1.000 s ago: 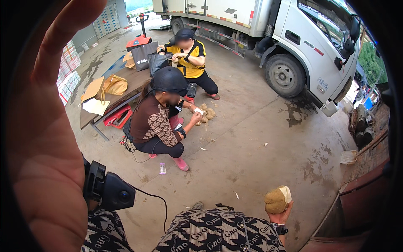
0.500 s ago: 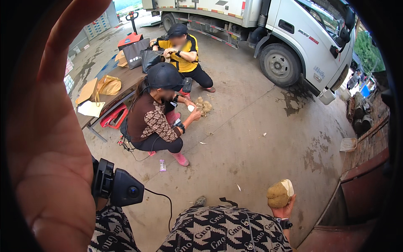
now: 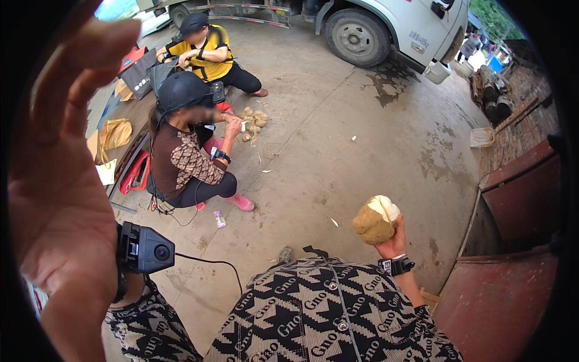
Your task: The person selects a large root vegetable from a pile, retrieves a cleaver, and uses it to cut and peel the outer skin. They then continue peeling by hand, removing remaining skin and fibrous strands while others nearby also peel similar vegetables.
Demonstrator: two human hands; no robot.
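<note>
My left hand (image 3: 60, 181) is raised large and close at the left edge, palm showing and fingers apart, with nothing in it. A small black camera (image 3: 148, 248) with a cable is strapped to that wrist. In my right hand (image 3: 395, 242), out at the lower right above the concrete, sits a large tan jicama (image 3: 369, 224). Part of its skin is peeled off, so white flesh (image 3: 386, 208) shows on its upper right side. My fingers hold it from below and from the right side; some of them are hidden behind it.
Two people crouch at the upper left by a pile of jicamas (image 3: 253, 120); the nearer holds a white piece. Behind them stands a low table (image 3: 136, 120) with bags. A white truck (image 3: 416, 30) is parked beyond. Red metal panels (image 3: 500, 295) and stacked logs (image 3: 491, 90) line the right.
My right hand has lifted the jicama up and a little left, showing more white flesh. My left hand has shifted slightly left, its fingers more bent. The whole view has turned to the right and downward.
</note>
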